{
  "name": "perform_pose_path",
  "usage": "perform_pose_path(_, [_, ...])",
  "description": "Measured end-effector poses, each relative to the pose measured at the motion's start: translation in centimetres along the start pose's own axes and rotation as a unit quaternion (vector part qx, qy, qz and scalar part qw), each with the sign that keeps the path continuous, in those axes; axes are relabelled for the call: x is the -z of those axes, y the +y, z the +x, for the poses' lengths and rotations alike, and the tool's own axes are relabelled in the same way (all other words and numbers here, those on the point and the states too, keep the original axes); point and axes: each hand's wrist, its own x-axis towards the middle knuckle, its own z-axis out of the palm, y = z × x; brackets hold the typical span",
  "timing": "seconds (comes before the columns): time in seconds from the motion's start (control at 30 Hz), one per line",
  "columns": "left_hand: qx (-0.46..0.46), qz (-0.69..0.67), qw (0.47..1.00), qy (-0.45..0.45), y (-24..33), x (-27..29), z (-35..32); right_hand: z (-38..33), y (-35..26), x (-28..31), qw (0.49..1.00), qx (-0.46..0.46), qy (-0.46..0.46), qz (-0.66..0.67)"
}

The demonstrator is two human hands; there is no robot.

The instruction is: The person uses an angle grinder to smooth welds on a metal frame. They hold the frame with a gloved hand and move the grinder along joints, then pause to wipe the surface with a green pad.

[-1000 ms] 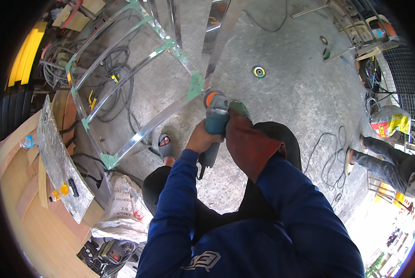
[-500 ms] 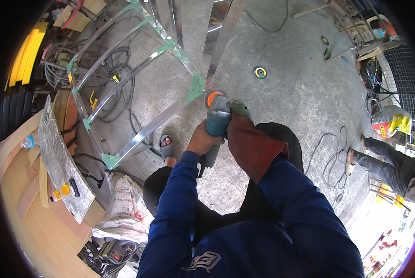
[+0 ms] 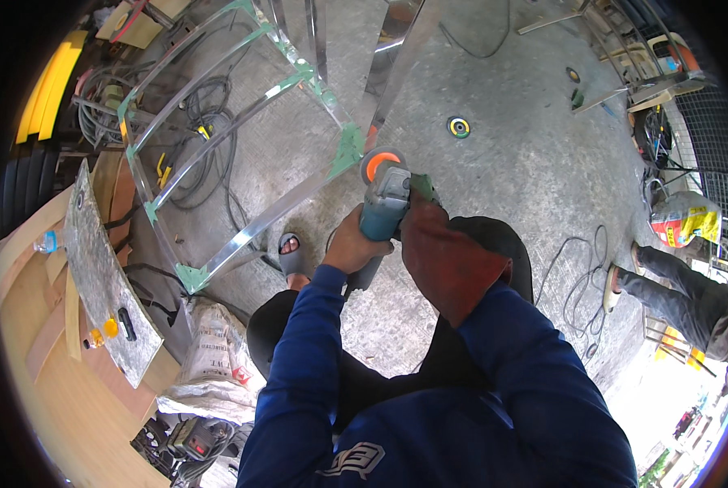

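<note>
My bare left hand [image 3: 356, 243] is wrapped round the teal body of an angle grinder [image 3: 384, 213]. My right hand [image 3: 443, 254], in a red and green work glove, grips the grinder's right side near its grey head; the glove hides its fingers. At the far end of the grinder is a round disc with an orange face [image 3: 382, 163]. The disc is beside the near right corner of a shiny metal frame [image 3: 260, 224], where green tape [image 3: 349, 146] covers the joint. I cannot tell whether the disc touches the metal.
A loose yellow-and-black disc [image 3: 458, 127] lies on the concrete floor. Coiled cables [image 3: 205, 163] run under the frame. To the left stand a scuffed board [image 3: 108, 268] and a white sack [image 3: 216, 350]. Another person's legs [image 3: 673, 285] are at the right, near a loose cable [image 3: 579, 285].
The grinder has moved slightly away from me and its orange disc face shows a little more. Both hands keep their hold. The whole view has shifted a little.
</note>
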Motion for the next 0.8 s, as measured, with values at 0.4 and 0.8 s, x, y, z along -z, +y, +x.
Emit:
perform_pose_path(0.4, [0.012, -0.013, 1.000, 0.000, 0.0, -0.2, 0.0, -1.7, -1.5, 0.0, 0.993, -0.031, -0.010, 0.110])
perform_pose_path(0.8, [0.009, -0.039, 0.999, -0.010, 0.3, 0.1, -0.1, -2.3, -1.8, -0.6, 0.996, -0.031, 0.052, 0.067])
